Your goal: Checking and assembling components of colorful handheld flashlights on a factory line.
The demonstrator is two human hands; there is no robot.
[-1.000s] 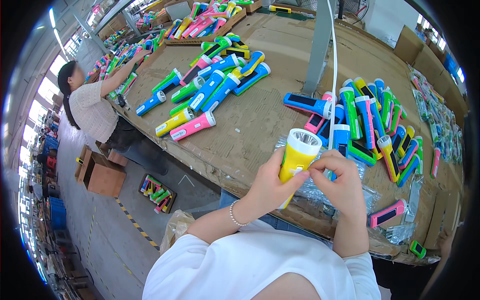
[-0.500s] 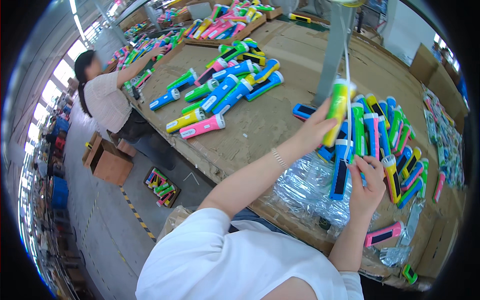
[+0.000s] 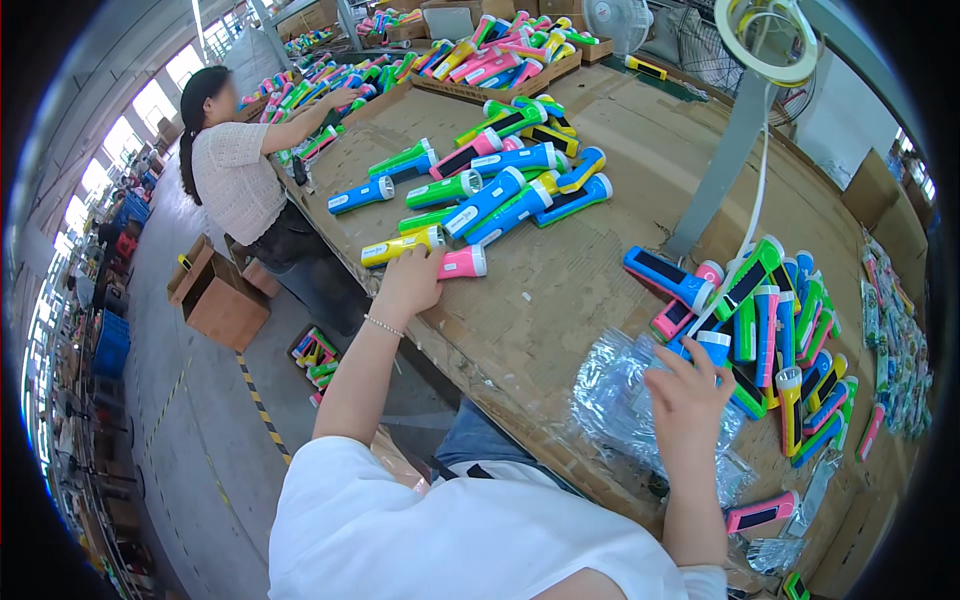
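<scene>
Head view: left grip (image 3: 412, 282) curls over a pink, white-headed flashlight (image 3: 462, 263), hold unclear; right grip (image 3: 690, 395) loosely open

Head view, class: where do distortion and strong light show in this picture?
Head view: the picture ends in a curved black rim; windows at left lean and glare white; clear plastic wrapping beside the right hand shows bright glints.
</scene>
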